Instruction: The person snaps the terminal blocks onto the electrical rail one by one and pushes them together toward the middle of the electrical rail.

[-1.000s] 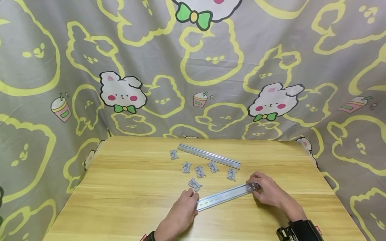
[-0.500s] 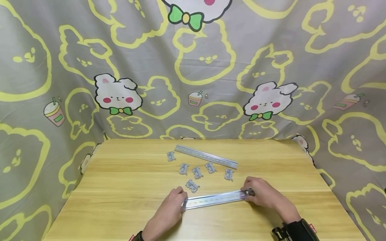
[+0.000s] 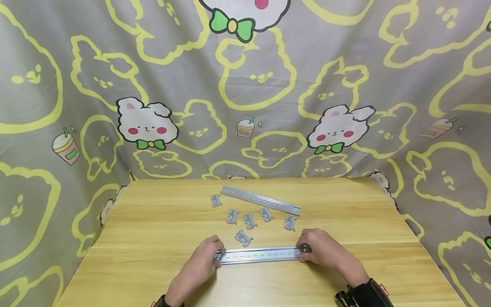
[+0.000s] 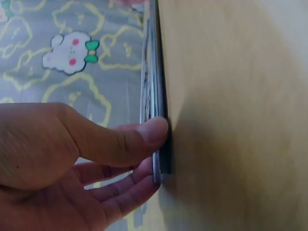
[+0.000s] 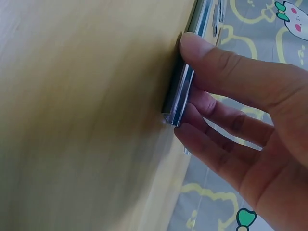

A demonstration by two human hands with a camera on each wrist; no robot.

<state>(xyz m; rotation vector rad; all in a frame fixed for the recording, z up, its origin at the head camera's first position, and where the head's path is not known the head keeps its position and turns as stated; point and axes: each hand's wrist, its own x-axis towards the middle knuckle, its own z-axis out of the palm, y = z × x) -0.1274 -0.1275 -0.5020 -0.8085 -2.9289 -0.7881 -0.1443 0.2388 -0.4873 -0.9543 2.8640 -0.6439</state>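
A slotted metal DIN rail (image 3: 258, 255) lies crosswise between my two hands near the middle of the table. My left hand (image 3: 201, 260) pinches its left end; in the left wrist view the thumb is on the near edge of the rail (image 4: 155, 86) and fingers are on the far side. Its right end is pinched by my right hand (image 3: 324, 252), and the right wrist view shows the rail's end (image 5: 177, 103) between thumb and fingers. Whether the rail touches the tabletop I cannot tell. Just beyond it lies a grey terminal block (image 3: 243, 238).
A second DIN rail (image 3: 261, 200) lies slanted farther back on the wooden table (image 3: 153, 221). Several grey terminal blocks, such as one at the right (image 3: 290, 223) and one at the left (image 3: 216, 200), are scattered before it. A patterned curtain (image 3: 207, 128) hangs behind.
Both hands have moved left with the DIN rail, which has turned from slanted to nearly level across the view. The head view has shifted slightly. The terminal blocks and second rail stay put.
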